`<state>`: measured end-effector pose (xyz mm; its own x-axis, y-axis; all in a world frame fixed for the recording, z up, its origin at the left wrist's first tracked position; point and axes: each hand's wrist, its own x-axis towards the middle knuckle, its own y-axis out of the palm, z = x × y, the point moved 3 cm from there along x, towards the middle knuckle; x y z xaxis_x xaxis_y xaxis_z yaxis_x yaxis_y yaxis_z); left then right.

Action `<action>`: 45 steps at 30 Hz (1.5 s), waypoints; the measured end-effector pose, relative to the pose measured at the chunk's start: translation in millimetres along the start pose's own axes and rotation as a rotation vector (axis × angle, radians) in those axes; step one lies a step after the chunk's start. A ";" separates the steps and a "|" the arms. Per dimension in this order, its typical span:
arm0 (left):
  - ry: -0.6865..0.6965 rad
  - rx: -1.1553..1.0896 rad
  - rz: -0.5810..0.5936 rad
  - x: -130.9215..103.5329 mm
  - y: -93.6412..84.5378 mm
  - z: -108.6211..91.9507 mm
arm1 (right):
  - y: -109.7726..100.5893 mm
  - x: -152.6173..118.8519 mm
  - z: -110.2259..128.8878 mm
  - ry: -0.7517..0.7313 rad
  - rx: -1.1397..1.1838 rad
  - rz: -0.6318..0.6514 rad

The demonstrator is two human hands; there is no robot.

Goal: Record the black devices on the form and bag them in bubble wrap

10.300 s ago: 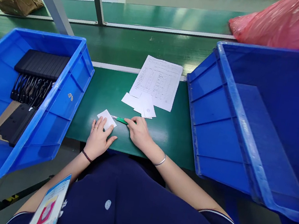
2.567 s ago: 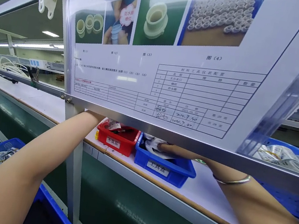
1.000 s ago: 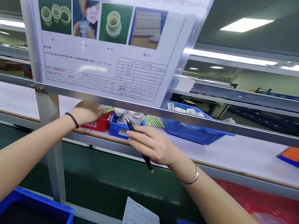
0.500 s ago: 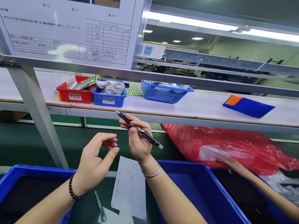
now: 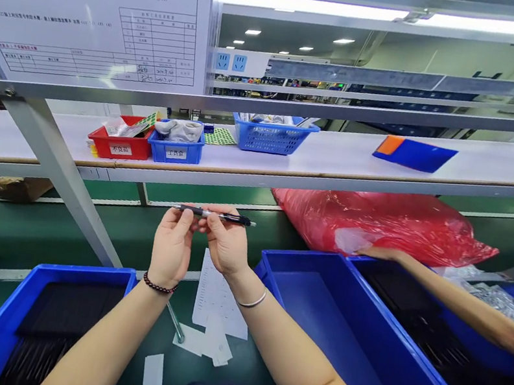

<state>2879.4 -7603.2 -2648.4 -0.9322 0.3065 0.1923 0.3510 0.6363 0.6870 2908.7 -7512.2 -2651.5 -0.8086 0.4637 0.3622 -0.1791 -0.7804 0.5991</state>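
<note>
A black pen [image 5: 235, 218] lies level between my two hands, in front of the shelf edge. My left hand [image 5: 173, 241] pinches its left part between thumb and fingers. My right hand [image 5: 228, 240] grips it further right, thumb on the barrel, with the pen's end sticking out. Below the hands, a printed sheet [image 5: 219, 298] lies on the green bench, partly behind my right wrist. Small white paper slips [image 5: 216, 340] overlap its lower edge. A clear greenish tube-like tool [image 5: 176, 323] rests beside them, its upper end hidden by my left wrist.
Blue bins flank the bench: one at left [image 5: 39, 274] with black parts, one at right [image 5: 299, 291]. A co-worker's arm [image 5: 442, 289] reaches toward a red plastic bag [image 5: 380, 223]. The shelf holds a red tray [image 5: 121, 147], a blue tray [image 5: 176, 151] and a blue basket [image 5: 270, 139].
My left hand has closed on the pen, which only my right hand held before. The pen has turned from slanted to nearly level. The view has shifted slightly.
</note>
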 end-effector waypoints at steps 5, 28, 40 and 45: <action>-0.038 -0.029 -0.051 -1.0 -8.8 1.4 | -7.9 -5.0 0.5 -0.026 -0.071 0.019; 0.105 -0.003 -0.085 -5.2 -20.9 -5.2 | -21.0 -4.4 -2.4 0.107 -0.058 -0.018; 0.168 0.072 -0.090 -6.4 -32.2 0.8 | -22.4 0.0 -16.3 0.238 0.022 -0.120; 0.219 0.091 -0.145 -7.2 -44.8 0.8 | -23.4 -1.5 -26.2 0.264 -0.008 -0.121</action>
<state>2870.5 -7633.4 -2681.1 -0.9667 0.0536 0.2501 0.2096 0.7265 0.6544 2899.4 -7505.7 -2684.8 -0.8989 0.4290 0.0889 -0.2867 -0.7295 0.6210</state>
